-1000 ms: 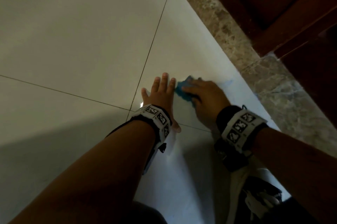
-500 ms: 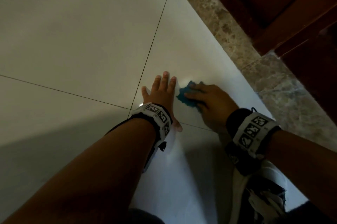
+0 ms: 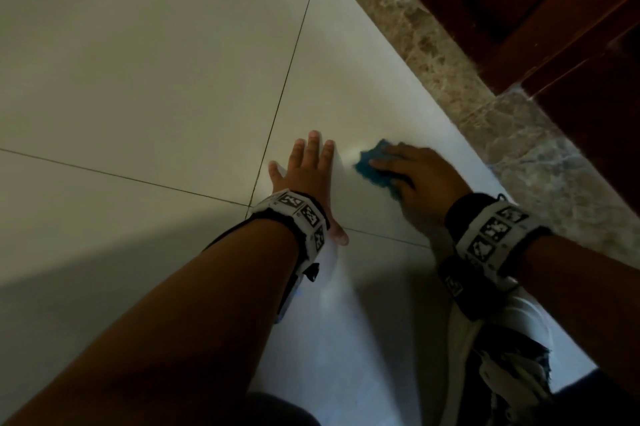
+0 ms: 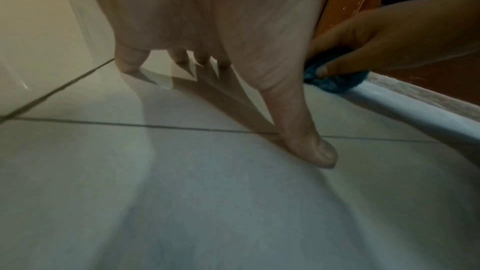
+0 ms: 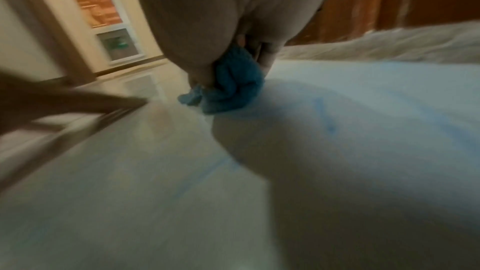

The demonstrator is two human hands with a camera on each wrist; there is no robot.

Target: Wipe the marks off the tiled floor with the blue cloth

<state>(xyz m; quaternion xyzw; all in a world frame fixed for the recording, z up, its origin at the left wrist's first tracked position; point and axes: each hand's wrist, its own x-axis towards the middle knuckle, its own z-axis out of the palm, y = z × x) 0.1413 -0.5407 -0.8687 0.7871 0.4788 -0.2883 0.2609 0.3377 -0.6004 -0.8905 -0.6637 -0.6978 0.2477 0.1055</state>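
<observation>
My right hand (image 3: 412, 179) presses a crumpled blue cloth (image 3: 372, 165) onto the pale tiled floor (image 3: 173, 79), fingers and thumb curled round it. The right wrist view shows the blue cloth (image 5: 231, 83) bunched under the palm, with faint blue marks (image 5: 324, 114) on the tile beside it. My left hand (image 3: 308, 165) lies flat on the floor to the cloth's left, fingers straight and spread. In the left wrist view its thumb (image 4: 303, 139) touches a grout line, and the cloth (image 4: 335, 81) shows at the right under the right hand (image 4: 376, 34).
A brown marble strip (image 3: 467, 86) borders the tiles on the right, with a dark wooden door frame (image 3: 554, 27) behind it. Dark grout lines (image 3: 287, 79) cross the floor. My shoe and clothing (image 3: 502, 356) are at the lower right.
My right hand has slid the blue cloth to the right, away from the left hand, opening a gap between them. The left hand has stayed flat in place.
</observation>
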